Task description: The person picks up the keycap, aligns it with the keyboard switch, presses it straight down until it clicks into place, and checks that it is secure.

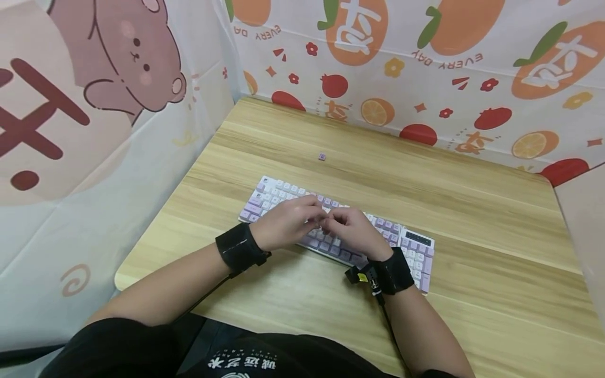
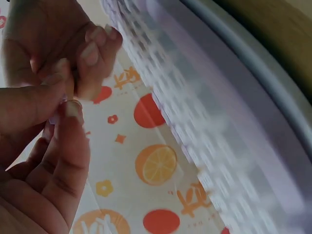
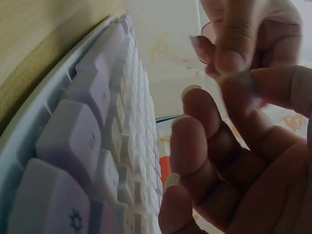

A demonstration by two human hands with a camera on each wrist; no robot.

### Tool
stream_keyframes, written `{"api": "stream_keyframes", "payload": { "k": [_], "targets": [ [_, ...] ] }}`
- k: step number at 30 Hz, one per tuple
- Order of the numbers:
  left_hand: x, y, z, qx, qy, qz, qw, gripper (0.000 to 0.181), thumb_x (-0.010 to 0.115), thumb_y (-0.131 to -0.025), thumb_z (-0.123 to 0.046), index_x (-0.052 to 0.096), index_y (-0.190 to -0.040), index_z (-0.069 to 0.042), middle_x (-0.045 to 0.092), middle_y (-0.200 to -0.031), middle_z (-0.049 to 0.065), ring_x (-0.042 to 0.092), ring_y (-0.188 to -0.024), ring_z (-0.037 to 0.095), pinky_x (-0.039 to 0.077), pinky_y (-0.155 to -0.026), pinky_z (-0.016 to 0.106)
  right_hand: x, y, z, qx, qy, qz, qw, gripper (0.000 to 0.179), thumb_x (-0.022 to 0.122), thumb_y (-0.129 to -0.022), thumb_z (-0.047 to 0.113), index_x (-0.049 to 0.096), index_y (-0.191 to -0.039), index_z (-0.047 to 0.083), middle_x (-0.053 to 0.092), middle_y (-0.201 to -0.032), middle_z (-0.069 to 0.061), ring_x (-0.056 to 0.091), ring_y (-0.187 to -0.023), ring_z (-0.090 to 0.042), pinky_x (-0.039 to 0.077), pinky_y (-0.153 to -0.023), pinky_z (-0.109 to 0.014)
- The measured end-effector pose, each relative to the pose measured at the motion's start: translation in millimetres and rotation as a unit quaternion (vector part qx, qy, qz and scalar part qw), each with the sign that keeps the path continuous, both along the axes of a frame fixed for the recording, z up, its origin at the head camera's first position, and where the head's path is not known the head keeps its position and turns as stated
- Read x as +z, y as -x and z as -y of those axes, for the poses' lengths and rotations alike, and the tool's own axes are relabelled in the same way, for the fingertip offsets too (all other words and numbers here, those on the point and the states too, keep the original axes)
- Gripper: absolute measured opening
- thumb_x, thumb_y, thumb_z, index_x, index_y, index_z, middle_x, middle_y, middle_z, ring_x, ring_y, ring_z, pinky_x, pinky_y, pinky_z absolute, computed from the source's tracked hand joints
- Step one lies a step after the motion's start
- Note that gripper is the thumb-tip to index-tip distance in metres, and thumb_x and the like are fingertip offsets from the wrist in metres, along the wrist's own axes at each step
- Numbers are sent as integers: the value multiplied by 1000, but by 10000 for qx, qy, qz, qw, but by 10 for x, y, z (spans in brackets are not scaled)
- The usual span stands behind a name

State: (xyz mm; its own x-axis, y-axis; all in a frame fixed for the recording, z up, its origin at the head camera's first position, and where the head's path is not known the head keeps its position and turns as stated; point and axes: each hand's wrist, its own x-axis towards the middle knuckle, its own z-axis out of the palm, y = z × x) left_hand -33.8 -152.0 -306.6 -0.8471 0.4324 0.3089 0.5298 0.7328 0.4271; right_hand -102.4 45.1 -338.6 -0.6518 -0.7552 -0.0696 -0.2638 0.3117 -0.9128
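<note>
Both hands meet above a white and lilac keyboard (image 1: 255, 206) in the head view. The left hand (image 1: 288, 220) comes in from the left, its thumb and index finger pinching a small lilac piece (image 2: 52, 118). Opposite it, the right hand (image 1: 359, 231) brings thumb and index fingertip together at the same spot. The fingertips cover most of the piece, so its kind is unclear. In the right wrist view, the right hand's other fingers (image 3: 187, 146) are bent and sit beside the keys.
A small lilac keycap-like piece (image 1: 322, 156) lies on the wooden table (image 1: 472, 210) beyond the keyboard. Printed cloth (image 1: 293, 52) hangs along the back and left edges. A black camera band (image 1: 241, 247) circles each wrist, with a cable running down each arm.
</note>
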Motion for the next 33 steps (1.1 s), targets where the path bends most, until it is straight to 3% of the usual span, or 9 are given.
{"api": "stream_keyframes", "payload": {
  "k": [5, 11, 14, 21, 33],
  "targets": [
    [37, 18, 373, 224, 101, 42, 9997, 21, 76, -81, 0, 73, -102, -4, 68, -101, 5, 67, -91, 16, 56, -80, 26, 13, 26, -45, -92, -72, 72, 9999, 25, 56, -99, 27, 73, -97, 9, 69, -90, -5, 64, -84, -24, 51, -72, -38],
    [73, 122, 974, 1273, 563, 518, 9889, 19, 76, -81, 0, 76, -99, -5, 69, -97, 5, 66, -89, 19, 55, -79, 36, -29, 89, -82, -157, -97, 90, 9998, 27, 59, -98, 35, 72, -98, 11, 69, -89, -5, 64, -84, -22, 50, -69, -38],
    [27, 173, 1176, 1519, 685, 838, 9825, 19, 74, -80, 4, 76, -98, -3, 69, -97, 7, 65, -89, 21, 54, -79, 39, -50, 102, -83, -132, -134, 108, 9998, 27, 58, -98, 35, 72, -98, 12, 69, -89, -5, 63, -83, -22, 50, -69, -38],
    [-100, 232, 1313, 1405, 748, 1480, 9761, 21, 72, -80, 5, 77, -98, -3, 70, -97, 9, 64, -89, 22, 53, -80, 38, -69, 99, -81, -142, -189, 207, 9995, 27, 58, -98, 35, 72, -98, 12, 69, -89, -5, 63, -83, -23, 49, -68, -37],
    [-157, 276, 1341, 1262, 626, 1702, 9753, 16, 70, -84, 2, 78, -96, -6, 68, -96, 7, 64, -91, 21, 54, -81, 38, -65, 97, -65, -45, -84, 204, 9997, 27, 58, -99, 34, 72, -99, 11, 69, -90, -7, 63, -84, -21, 49, -70, -35]
  ]
}}
